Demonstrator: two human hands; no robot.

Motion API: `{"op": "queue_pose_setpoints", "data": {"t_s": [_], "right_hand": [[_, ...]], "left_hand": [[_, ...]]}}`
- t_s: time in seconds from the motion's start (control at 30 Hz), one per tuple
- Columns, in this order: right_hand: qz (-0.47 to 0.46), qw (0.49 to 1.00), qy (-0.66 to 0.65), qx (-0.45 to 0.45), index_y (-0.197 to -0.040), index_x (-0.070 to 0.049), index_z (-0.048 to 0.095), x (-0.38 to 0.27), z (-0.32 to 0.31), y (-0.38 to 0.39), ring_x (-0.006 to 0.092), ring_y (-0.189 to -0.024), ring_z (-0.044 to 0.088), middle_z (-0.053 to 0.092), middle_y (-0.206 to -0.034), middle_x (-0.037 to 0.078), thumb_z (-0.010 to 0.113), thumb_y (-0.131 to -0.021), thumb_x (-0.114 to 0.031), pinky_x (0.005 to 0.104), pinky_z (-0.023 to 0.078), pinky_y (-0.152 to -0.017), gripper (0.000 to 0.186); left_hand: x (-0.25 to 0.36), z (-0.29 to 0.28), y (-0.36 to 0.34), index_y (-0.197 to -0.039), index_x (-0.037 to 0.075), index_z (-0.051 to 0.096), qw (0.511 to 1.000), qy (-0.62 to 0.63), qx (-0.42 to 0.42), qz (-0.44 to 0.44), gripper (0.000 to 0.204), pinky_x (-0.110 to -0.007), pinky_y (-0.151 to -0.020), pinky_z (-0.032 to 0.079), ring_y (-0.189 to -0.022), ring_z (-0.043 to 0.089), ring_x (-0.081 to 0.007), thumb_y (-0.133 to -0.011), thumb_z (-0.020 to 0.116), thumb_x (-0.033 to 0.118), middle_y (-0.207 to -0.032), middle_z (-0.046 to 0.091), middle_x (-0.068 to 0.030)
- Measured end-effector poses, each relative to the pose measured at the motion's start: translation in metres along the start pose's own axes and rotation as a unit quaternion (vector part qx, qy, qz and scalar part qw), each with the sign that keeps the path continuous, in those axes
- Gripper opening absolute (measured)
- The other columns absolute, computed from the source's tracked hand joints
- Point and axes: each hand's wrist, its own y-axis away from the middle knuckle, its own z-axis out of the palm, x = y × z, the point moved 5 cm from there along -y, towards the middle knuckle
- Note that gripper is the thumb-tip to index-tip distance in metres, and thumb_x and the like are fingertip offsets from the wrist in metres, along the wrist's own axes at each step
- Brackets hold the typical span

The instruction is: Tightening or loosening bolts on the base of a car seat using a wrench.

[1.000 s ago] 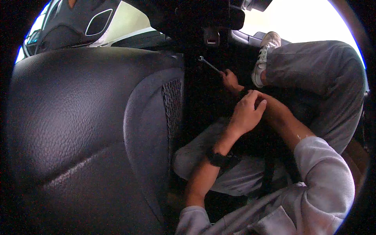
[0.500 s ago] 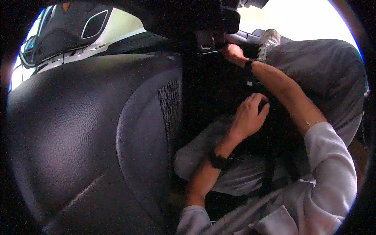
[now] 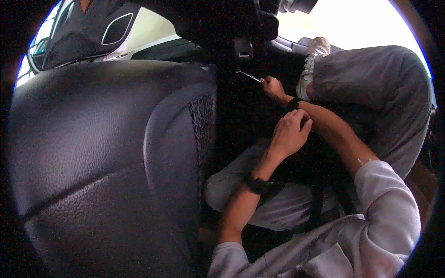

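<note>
In my right hand (image 3: 273, 88) is a slim, shiny metal wrench (image 3: 250, 76), its handle end wrapped by my fingers. The wrench points up and left into the dark footwell, its far end a little below a dark box-shaped part (image 3: 243, 50). Nothing shows in my left hand (image 3: 289, 132); its fingers are loosely bent, with the thumb apart. This hand hovers over my lap beside my right forearm, and whether they touch I cannot tell. Both wrists wear black bands.
A black leather seat (image 3: 83, 134) with a mesh pocket (image 3: 201, 125) fills the left side. My bent leg (image 3: 366, 76) and light shoe (image 3: 311, 65) are at the right. An open car door (image 3: 92, 37) shows at the upper left.
My right hand has drawn back toward me and down, bringing the wrench away from the box-shaped part. My left hand has shifted slightly left. The view has tilted a little.
</note>
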Motion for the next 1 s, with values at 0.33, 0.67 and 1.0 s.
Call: {"op": "queue_pose_setpoints", "data": {"t_s": [0.33,0.67,1.0], "right_hand": [[-0.04,0.972,-0.087,-0.216,-0.099,0.0,0.062,0.065,0.067,-0.044,0.0269,-0.07,0.063,0.064,-0.081,0.015,0.056,-0.092,-0.035,0.0395,0.049,-0.06,0.035],[0.002,0.955,-0.131,-0.267,-0.111,-0.002,0.054,0.028,0.107,-0.022,0.0208,-0.05,0.056,0.059,-0.072,0.01,0.048,-0.097,-0.031,0.0353,0.044,-0.042,0.033],[0.037,0.99,-0.023,-0.132,-0.112,0.0,0.058,-0.015,0.099,0.015,0.0387,-0.095,0.061,0.066,-0.098,0.02,0.046,-0.096,-0.036,0.0465,0.047,-0.083,0.041]], "left_hand": [[0.014,0.001,-0.006,-0.101,0.0,0.057,0.999,-0.005,0.042,0.026,0.023,-0.044,-0.083,0.047,-0.094,0.059,-0.0395,-0.089,0.058,0.02,-0.098,0.062,-0.0197],[0.011,-0.035,0.002,-0.098,0.002,0.059,0.993,0.026,0.117,0.0,0.02,-0.04,-0.08,0.048,-0.091,0.062,-0.0354,-0.089,0.058,0.019,-0.097,0.064,-0.0176],[0.007,-0.042,0.007,-0.1,0.003,0.06,0.989,0.109,0.098,-0.036,0.02,-0.034,-0.077,0.048,-0.086,0.063,-0.0254,-0.091,0.057,0.02,-0.094,0.065,-0.0142]]}}
